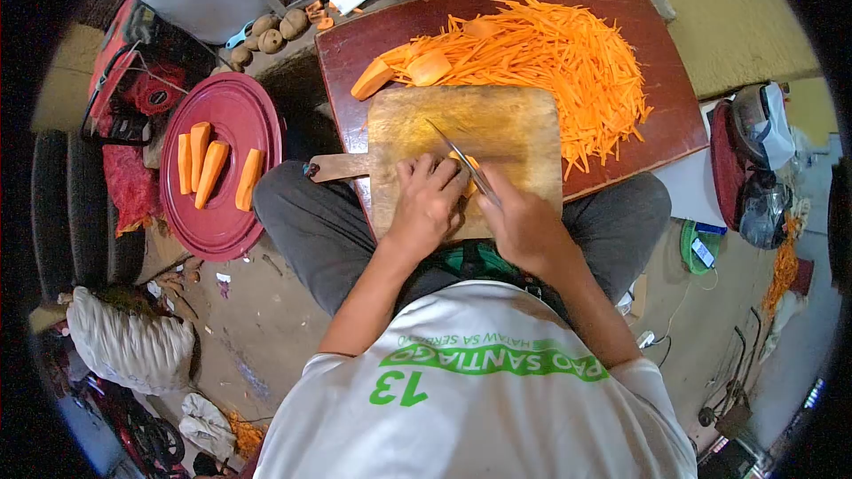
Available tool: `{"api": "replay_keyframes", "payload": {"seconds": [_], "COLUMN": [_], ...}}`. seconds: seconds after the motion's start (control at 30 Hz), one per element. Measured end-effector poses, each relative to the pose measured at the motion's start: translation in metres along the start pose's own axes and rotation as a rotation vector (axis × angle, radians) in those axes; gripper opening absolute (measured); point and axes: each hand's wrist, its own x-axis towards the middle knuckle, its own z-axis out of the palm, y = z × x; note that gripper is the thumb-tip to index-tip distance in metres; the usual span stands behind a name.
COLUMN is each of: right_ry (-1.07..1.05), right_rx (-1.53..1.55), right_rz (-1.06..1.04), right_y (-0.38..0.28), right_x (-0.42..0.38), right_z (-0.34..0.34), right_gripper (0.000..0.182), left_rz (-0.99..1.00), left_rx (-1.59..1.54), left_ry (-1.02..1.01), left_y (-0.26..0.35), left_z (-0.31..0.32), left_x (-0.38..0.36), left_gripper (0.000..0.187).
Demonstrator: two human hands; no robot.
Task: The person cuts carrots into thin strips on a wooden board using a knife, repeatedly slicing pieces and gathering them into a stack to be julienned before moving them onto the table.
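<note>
A wooden cutting board (408,124) with a handle lies at the near edge of a dark red table (355,53). On it, my left hand (430,200) presses with bent fingers on a piece of carrot (469,162), mostly hidden under the fingers. My right hand (525,223) is closed round the handle of a knife (461,155), whose blade runs along the left hand's fingertips, beside the carrot. Beyond the board is a large heap of shredded carrot (595,62), with larger carrot pieces (429,67) at its left end.
At the left, a round red lid (232,235) bears several peeled carrots (211,175). Brown root vegetables (269,40) sit at the back left. A white sack (133,341) stands at lower left, and a green basket (690,248) lies at the right.
</note>
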Motion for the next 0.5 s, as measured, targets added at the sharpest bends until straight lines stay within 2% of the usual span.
{"api": "replay_keyframes", "payload": {"seconds": [0.07,0.17,0.27,0.37,0.47,0.5], "right_ry": [0.061,0.031,-0.083,-0.051,0.081,0.052], "right_rx": [-0.049,0.084,0.048,-0.013,-0.059,-0.024], "right_rz": [-0.128,-0.124,0.021,0.059,-0.083,-0.062], "right_y": [0.005,0.003,-0.004,0.0,-0.008,-0.008], "right_x": [0.021,0.011,-0.022,-0.027,0.006,0.011], "right_z": [0.001,-0.012,-0.025,-0.004,0.008,0.003], "right_gripper": [0.041,0.039,0.038,0.037,0.039,0.039], "left_rz": [0.011,0.015,0.013,-0.007,-0.033,-0.032], "left_rx": [0.001,0.015,-0.014,-0.024,-0.001,0.002], "left_ry": [0.01,0.017,0.031,0.02,0.006,-0.003], "left_y": [-0.001,-0.003,-0.002,0.001,0.0,0.001], "left_z": [0.001,0.002,-0.001,-0.004,-0.001,-0.002], "left_x": [-0.001,-0.002,-0.004,-0.004,-0.004,-0.004], "left_gripper": [0.048,0.047,0.046,0.046,0.046,0.046]}}
